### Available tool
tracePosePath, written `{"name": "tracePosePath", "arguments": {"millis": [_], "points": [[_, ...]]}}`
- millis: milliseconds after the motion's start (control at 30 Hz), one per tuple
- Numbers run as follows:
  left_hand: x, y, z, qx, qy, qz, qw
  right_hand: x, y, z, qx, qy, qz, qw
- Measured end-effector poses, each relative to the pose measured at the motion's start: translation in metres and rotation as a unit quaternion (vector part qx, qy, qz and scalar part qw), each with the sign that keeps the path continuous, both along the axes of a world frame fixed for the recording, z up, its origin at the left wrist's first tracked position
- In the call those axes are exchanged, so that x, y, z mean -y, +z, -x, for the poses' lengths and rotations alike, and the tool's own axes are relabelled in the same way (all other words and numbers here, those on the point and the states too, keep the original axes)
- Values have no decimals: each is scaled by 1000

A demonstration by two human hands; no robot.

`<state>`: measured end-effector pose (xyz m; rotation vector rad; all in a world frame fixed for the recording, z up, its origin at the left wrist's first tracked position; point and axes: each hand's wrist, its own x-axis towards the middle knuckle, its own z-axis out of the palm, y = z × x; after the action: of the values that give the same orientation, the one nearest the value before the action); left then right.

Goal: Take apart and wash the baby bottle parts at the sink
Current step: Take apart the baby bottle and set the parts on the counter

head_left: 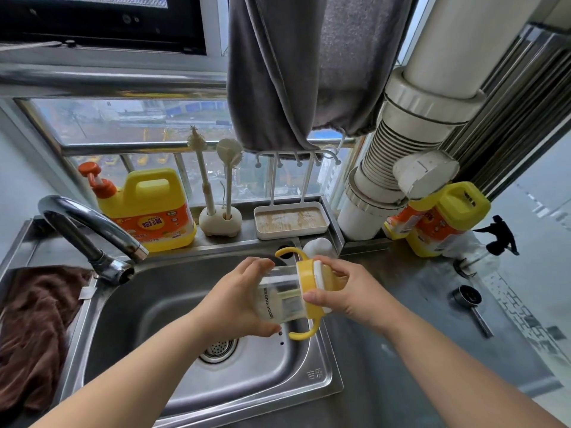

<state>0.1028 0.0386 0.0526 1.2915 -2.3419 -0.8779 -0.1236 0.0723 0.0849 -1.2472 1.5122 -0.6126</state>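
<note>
A baby bottle (282, 299) is being held on its side above the right part of the steel sink (191, 304), its clear body pointing left and its yellow collar (309, 288) with two looped handles pointing right. The clear body is being gripped by the left hand (238, 299), fingers curled over the top and thumb wrapped underneath. The collar and the white cap end are being clasped by the right hand (349, 293), fingers curved over the far side and the thumb pressed against the yellow ring. The drain strainer (217, 349) is being shown below the bottle in the basin. A curved faucet (89, 230) is being seen at the sink's left rear, with a brown cloth (34, 329) lying on the left edge. Along the sill behind, a yellow detergent jug (148, 208), a brush holder (220, 222) with two bottle brushes, and a white drying rack (290, 220) are being kept. A gray towel (306, 72) is being hung above. On the counter to the right, a metal measuring scoop (468, 299) is lying well apart from the hands.
</note>
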Motion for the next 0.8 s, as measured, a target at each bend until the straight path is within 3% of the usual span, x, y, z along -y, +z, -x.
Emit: {"name": "tracePosePath", "arguments": {"millis": [533,800], "points": [[4,6,1,20,-28,-29,999,-6,-2,4,-15,18,16,1000],[15,4,1,0,-42,-144,989,-4,6,11,-52,76,37,995]]}}
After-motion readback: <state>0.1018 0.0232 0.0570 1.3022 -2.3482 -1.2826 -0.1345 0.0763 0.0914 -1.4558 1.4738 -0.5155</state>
